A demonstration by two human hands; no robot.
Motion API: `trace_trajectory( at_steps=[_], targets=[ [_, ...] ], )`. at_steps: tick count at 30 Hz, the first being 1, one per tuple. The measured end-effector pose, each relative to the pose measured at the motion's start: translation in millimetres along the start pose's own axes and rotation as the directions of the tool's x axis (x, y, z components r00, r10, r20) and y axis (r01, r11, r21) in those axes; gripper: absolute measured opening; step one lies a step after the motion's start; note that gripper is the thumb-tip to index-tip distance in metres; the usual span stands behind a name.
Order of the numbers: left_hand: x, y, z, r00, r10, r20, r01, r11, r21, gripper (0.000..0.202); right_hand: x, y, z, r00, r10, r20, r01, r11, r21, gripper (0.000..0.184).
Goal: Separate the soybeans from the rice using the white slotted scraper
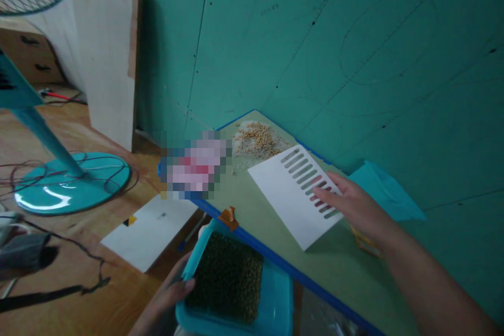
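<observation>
My left hand [178, 290] grips the rim of a light-blue plastic container [281, 294] just below the table's near edge, its thumb over the side. Dark green beans [220, 273] fill the container's left part, with paler tan ones along their right side. In my right hand [354, 202] is a white slotted sheet [281, 197], pinched at its slotted end and tilted over the table [260, 210]. Behind the sheet's far corner lies a heap of tan round beans [258, 136] mixed with whitish grains.
A pixelated pink packet [200, 163] lies at the table's left end. Orange tape [229, 218] sticks to the near edge. A blue sheet [384, 191] stands by the green wall [315, 37]. At left are a fan base [71, 184], loose cables and a white board [151, 231].
</observation>
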State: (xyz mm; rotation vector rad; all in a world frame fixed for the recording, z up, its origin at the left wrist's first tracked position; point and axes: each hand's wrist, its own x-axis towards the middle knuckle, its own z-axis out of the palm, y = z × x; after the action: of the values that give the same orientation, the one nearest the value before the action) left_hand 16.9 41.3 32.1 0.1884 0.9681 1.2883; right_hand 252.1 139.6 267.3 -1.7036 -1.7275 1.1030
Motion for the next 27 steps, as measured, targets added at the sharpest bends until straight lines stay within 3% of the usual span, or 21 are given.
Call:
trace_trajectory(
  at_steps=[5, 10, 18, 27],
  targets=[
    [-6.0, 4.4, 2.9, 1.000, -0.002, -0.013, 0.002, 0.999, -0.037, 0.042, 7.3, -17.7, 15.1, 0.974, -0.212, 0.082, 0.227, 0.931, -0.287, 0.022],
    [-9.2, 7.4, 4.8, 0.999, -0.032, 0.033, 0.034, 0.996, -0.087, 0.041, 15.2, -26.8, 21.8, 0.934, -0.329, 0.143, 0.357, 0.814, -0.458, 0.022],
    [-1.8, -1.0, -2.3, 0.999, 0.046, -0.016, -0.047, 0.999, -0.010, 0.044, 12.5, -45.3, 30.2, 0.895, -0.398, 0.199, 0.428, 0.647, -0.632, 0.017],
    [6.0, -2.7, -11.2, 0.996, 0.082, -0.035, -0.081, 0.996, 0.034, 0.044, 4.7, -45.5, 35.4, 0.873, -0.431, 0.228, 0.444, 0.511, -0.736, 0.019]
  ],
)
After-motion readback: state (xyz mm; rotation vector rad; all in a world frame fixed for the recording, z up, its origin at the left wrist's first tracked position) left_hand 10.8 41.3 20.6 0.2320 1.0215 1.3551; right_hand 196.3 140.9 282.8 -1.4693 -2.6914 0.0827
